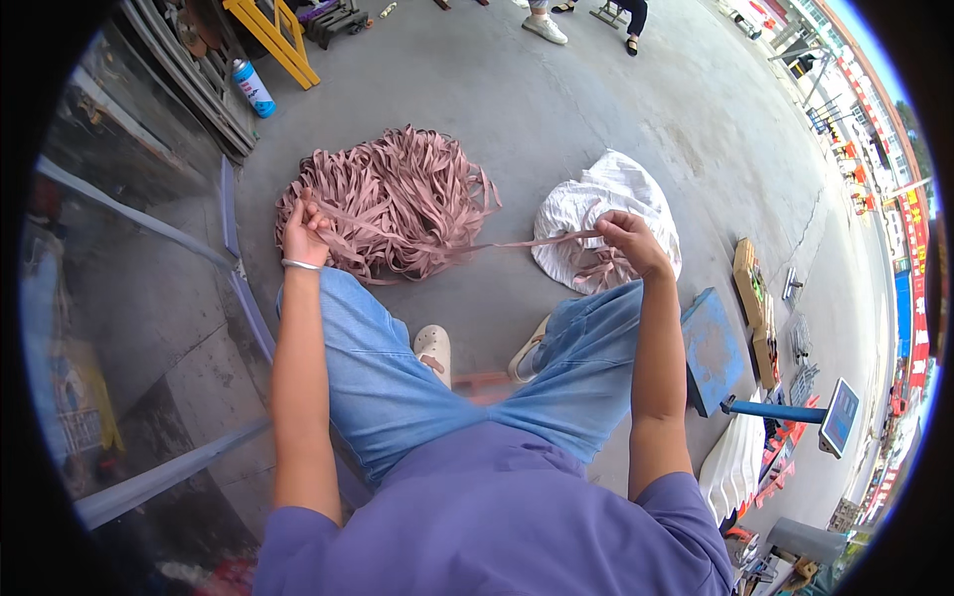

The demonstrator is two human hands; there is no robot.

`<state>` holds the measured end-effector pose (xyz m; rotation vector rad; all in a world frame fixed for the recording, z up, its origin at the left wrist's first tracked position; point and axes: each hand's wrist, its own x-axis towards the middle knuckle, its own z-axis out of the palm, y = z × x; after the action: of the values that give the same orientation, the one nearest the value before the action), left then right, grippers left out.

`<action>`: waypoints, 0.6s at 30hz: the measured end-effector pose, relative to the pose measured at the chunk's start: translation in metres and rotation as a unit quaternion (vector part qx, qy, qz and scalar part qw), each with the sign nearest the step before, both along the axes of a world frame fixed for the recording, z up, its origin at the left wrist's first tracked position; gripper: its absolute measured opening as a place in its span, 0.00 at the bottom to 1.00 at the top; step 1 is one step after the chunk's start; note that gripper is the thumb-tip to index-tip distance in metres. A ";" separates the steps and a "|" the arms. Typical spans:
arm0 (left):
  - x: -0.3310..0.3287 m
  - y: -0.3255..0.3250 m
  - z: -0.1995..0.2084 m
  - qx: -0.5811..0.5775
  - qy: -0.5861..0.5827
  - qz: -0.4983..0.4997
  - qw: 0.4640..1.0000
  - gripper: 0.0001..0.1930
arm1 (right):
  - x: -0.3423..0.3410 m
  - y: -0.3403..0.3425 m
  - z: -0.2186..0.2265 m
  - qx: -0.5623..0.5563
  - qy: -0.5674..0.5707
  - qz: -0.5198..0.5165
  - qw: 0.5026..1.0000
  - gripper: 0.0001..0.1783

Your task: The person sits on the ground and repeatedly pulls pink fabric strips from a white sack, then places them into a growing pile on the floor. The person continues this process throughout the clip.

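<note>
A large tangled heap of dusty-pink flat fabric strap (407,184) lies on the ground in front of my left leg. One length of the strap (532,242) stretches across from the heap to my right. My right hand (636,243) pinches it between thumb and fingers above a white cloth sack (586,194). Some strap lies in the sack's mouth, just under that hand. At the heap's left edge my left hand (304,236), a bracelet on its wrist, has its fingers curled around the strap; part of its grip is hidden.
A blue-and-white spray can (253,89) and a yellow metal frame (273,40) stand far left. To my right are a blue platform scale (711,348) with a display (840,417) and cardboard boxes (757,313). Other people's feet (547,28) show far ahead.
</note>
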<state>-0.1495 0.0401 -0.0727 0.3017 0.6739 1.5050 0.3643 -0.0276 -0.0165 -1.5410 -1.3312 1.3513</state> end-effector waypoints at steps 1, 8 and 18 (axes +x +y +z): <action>-0.003 0.001 0.000 0.013 -0.009 -0.007 1.000 0.14 | -0.002 0.008 0.002 0.013 -0.029 -0.002 0.999 0.10; -0.004 -0.005 0.002 0.047 0.073 0.006 0.996 0.12 | -0.029 -0.018 0.021 0.073 0.439 0.070 0.893 0.09; 0.139 -0.085 0.037 0.055 0.184 -0.318 0.928 0.17 | -0.181 -0.061 0.018 0.095 0.000 0.279 0.956 0.07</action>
<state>-0.0101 -0.0454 -0.0357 0.8209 0.6971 0.8642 0.1837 -0.0890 0.0011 -1.0710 -1.9275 1.4878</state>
